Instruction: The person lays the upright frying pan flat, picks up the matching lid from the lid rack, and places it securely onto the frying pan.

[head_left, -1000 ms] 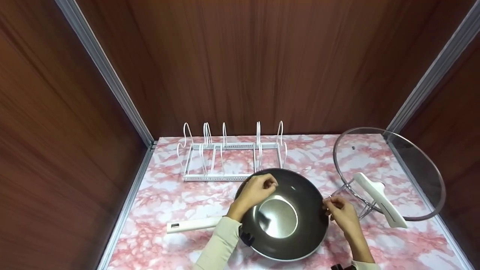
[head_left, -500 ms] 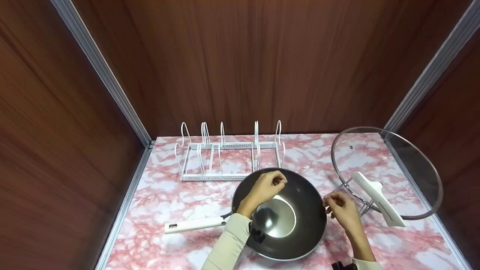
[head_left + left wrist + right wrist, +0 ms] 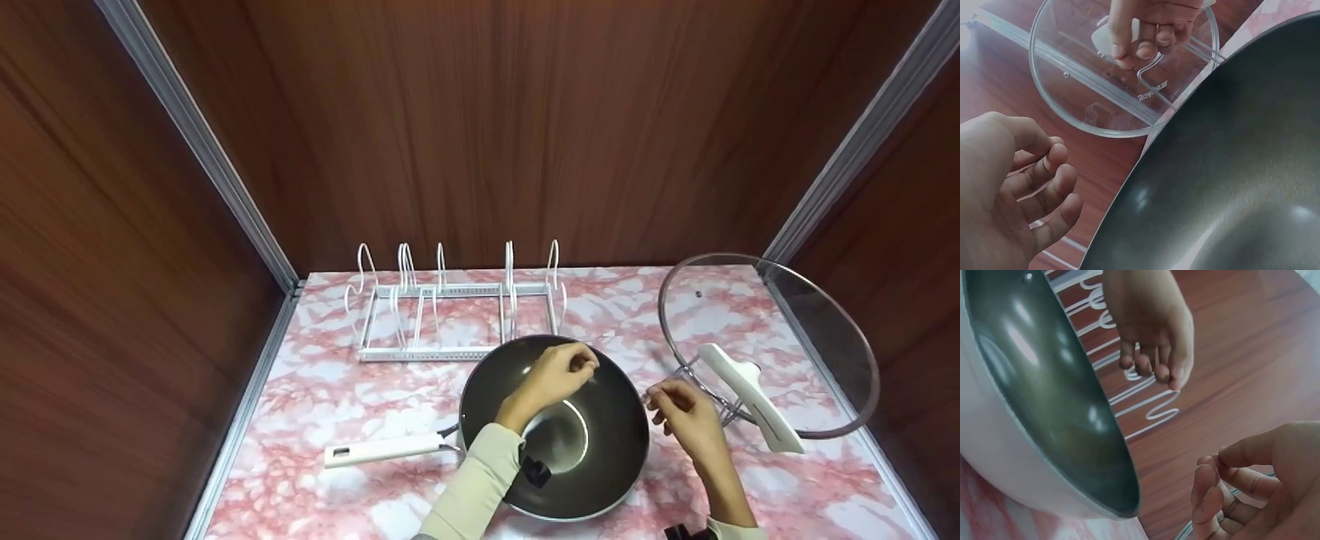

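Observation:
A dark-coated wok [image 3: 487,382] with a long white handle [image 3: 386,450] stands on the table. My left hand [image 3: 559,375] is above the wok's inside, fingers loosely bent, with nothing seen in them. Just right of the rim, my right hand [image 3: 690,424] hovers with bent fingers. In the right wrist view its thumb tip [image 3: 1224,454] meets the index finger, and no object shows between them. Beside that hand a large glass lid [image 3: 810,322] with a white grip [image 3: 750,397] leans tilted on a wire stand [image 3: 729,411].
Behind the wok lies a white wire rack [image 3: 427,352] with several upright loops. Brown wood-look panels [image 3: 480,135] enclose the back and sides, joined by metal corner strips. The tabletop [image 3: 300,405] has a pink marbled pattern.
My left hand has moved to the right over the wok, toward my right hand. The right hand has drifted slightly away from the rim. The wok, lid and rack keep their places.

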Tool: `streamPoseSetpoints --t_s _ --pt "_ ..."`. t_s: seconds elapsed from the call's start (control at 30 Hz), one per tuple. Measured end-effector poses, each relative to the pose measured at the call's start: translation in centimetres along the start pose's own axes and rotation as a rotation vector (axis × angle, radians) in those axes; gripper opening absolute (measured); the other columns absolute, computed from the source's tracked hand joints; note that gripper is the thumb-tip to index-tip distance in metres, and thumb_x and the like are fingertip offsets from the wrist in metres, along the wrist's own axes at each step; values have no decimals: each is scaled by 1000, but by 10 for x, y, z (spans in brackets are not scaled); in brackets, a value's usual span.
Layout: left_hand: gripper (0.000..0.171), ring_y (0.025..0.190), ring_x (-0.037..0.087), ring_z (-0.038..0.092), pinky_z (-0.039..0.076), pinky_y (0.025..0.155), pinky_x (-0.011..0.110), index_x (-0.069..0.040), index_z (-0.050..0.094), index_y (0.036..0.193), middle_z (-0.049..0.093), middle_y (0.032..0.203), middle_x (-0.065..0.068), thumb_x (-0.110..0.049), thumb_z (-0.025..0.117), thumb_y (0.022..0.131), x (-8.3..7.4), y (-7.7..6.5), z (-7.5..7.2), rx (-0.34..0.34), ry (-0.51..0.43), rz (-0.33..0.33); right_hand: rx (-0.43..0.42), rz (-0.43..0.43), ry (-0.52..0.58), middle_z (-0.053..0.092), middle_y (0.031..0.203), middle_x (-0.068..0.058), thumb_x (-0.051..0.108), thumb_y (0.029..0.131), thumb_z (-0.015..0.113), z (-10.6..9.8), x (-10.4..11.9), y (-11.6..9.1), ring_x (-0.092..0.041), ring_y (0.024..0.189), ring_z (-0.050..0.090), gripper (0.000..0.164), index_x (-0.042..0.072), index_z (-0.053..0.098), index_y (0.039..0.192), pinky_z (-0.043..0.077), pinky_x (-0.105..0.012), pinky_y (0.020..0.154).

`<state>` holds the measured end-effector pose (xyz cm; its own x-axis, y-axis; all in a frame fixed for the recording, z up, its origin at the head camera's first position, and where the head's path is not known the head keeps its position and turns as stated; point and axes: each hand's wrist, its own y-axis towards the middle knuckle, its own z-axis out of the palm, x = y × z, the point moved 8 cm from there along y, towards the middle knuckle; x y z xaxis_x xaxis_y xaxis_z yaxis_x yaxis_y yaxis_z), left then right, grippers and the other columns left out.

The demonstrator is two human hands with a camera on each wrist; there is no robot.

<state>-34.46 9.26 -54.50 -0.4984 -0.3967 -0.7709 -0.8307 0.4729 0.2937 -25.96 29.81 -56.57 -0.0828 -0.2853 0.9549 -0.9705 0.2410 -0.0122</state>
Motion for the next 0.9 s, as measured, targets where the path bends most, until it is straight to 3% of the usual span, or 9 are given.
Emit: streamPoseSetpoints --t_s 0.2,0.57,0.9 --pt "9 81 -7 56 48 79 10 -10 75 101 74 94 0 -11 68 96 -10 9 13 23 27 33 -6 -9 13 72 80 -2 5 103 65 1 9 -2 -12 63 64 16 -8 70 112 51 -22 56" --pt "12 82 -5 58 49 82 11 -10 76 105 76 96 0 -14 65 100 -16 27 31 59 2 27 -26 4 -1 71 78 4 12 105 65 -6 21 2 -9 63 63 22 -7 70 116 52 -23 57" --pt "15 91 -1 64 51 88 12 -11 76 110 78 106 1 -14 63 103 -12 36 40 74 4 -15 -62 -89 -96 71 76 8 13 105 67 -16 33 11 -5 65 64 22 -5 73 116 54 -23 57"
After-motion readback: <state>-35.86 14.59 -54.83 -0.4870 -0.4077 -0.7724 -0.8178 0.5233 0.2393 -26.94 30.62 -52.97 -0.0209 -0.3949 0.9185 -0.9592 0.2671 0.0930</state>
